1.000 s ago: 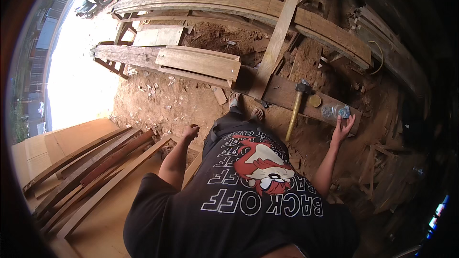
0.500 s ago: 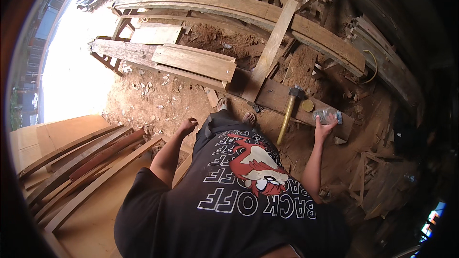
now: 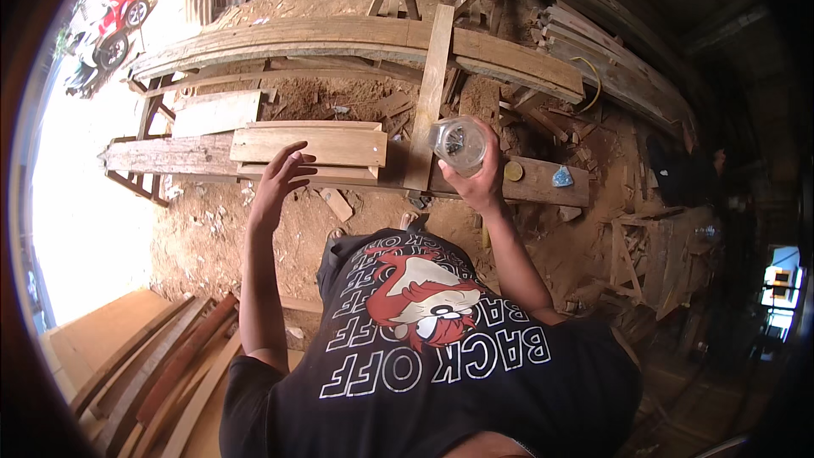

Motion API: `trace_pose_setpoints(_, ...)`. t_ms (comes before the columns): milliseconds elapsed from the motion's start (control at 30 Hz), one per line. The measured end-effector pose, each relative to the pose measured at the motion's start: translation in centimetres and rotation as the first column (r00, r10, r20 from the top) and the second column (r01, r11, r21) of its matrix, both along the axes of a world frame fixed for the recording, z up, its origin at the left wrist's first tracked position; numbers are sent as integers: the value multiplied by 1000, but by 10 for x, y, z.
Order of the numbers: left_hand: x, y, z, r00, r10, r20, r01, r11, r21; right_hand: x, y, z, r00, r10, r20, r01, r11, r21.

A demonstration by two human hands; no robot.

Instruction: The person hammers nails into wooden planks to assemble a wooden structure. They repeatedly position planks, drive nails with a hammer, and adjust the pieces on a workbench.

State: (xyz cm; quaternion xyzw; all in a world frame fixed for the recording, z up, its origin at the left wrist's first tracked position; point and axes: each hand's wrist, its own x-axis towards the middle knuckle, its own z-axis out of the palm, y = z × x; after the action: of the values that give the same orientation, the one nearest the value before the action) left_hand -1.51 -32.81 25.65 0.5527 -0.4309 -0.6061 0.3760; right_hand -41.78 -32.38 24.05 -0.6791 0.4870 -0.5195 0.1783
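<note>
My right hand (image 3: 485,180) is wrapped round a clear plastic jar (image 3: 459,144), lifted above the dark bench plank (image 3: 534,192). Small dark pieces lie inside the jar, too small to name. Fingers spread and nothing in them, my left hand (image 3: 284,174) hovers by the near edge of a pale wooden board assembly (image 3: 309,146). On the plank, right of my right hand, sit a round yellowish lid (image 3: 513,171) and a small blue-and-white packet (image 3: 562,176). My right hand and forearm hide most of the hammer; only a bit of its yellow handle shows.
A narrow board (image 3: 431,89) crosses from the bench to a long thick beam (image 3: 339,34) on trestles. Long timber pieces (image 3: 182,365) lie at lower left. Stacked lumber (image 3: 610,59) stands at far right. Sawdust and wood scraps cover the ground.
My right hand has picked the jar up off the plank and brought it left and toward the middle. My left hand has moved forward to the board assembly and opened. The view has shifted.
</note>
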Motion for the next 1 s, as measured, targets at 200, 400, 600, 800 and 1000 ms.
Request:
trace_pose_setpoints(200,31,-4,-2,985,3,-175,-5,1000,-9,99,-27,37,988,90,-129,-112,978,-178)
trace_pose_setpoints(400,86,6,-14,972,-88,-216,91,996,4,175,-17,63,991,52,-123,-92,932,-350)
trace_pose_setpoints(600,122,-4,-7,977,-165,-138,164,986,-15,225,-3,59,1000,17,11,-11,913,-409)
trace_pose_setpoints(800,116,-22,6,979,-193,-72,185,977,-106,242,6,48,984,-60,-169,-15,911,-412)
trace_pose_setpoints(1000,107,-25,16,961,-262,-94,239,951,-198,244,18,66,981,-121,-153,35,881,-472)
